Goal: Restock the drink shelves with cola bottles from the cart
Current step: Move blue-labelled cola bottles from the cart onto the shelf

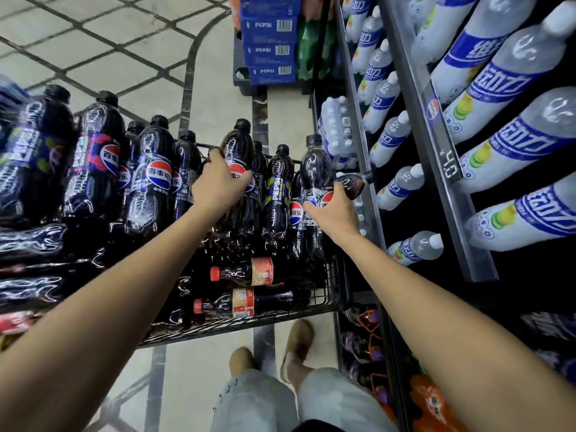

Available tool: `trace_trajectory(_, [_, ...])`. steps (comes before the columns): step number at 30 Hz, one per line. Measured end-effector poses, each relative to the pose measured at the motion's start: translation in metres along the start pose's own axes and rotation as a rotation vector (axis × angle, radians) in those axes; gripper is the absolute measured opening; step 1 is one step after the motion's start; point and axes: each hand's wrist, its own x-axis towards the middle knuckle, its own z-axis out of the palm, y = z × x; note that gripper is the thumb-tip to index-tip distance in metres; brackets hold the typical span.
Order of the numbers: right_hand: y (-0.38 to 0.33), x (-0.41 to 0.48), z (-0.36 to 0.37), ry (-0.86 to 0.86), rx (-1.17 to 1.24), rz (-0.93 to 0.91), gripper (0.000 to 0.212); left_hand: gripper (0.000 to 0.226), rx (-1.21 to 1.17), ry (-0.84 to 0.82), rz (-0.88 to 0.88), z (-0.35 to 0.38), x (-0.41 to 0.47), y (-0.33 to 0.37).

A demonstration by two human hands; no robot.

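Dark plastic is wrapped by curled fingers (241, 179) on both sides: one cola bottle (237, 148) is gripped at its label by the left hand (219, 187), a second bottle (315, 168) by the right hand (336, 210), both in the wire cart (314, 302) beside the shelves (361, 141). Neighbouring bottles (279, 188) could be toppled if these are pulled from the tight row, or a slick label let slip. "PEPSI" is read on the blue cartons (269, 48), a Pepsi globe with Chinese characters on the labels, and seemingly "4.0" on a shelf tag (450, 165).
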Motion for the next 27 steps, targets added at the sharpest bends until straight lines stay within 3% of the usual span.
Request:
trace_trajectory(4, [-0.01, -0.018, -0.003, -0.01, 0.101, -0.011, 0.084, 0.063, -0.272, -0.07, 0.015, -0.004, -0.026, -0.001])
trace_trajectory(10, [-0.023, -0.06, -0.004, 0.02, 0.354, 0.025, 0.081, 0.075, -0.584, -0.245, -0.008, -0.007, -0.058, -0.004])
trace_trajectory(14, [-0.026, -0.097, -0.002, 0.068, 0.448, 0.062, 0.09, 0.079, -0.611, -0.359, 0.037, -0.009, -0.083, -0.015])
trace_trajectory(27, [0.006, -0.265, -0.005, 0.356, 0.66, 0.25, 0.072, 0.094, -0.719, -0.783, 0.19, -0.005, -0.204, -0.026])
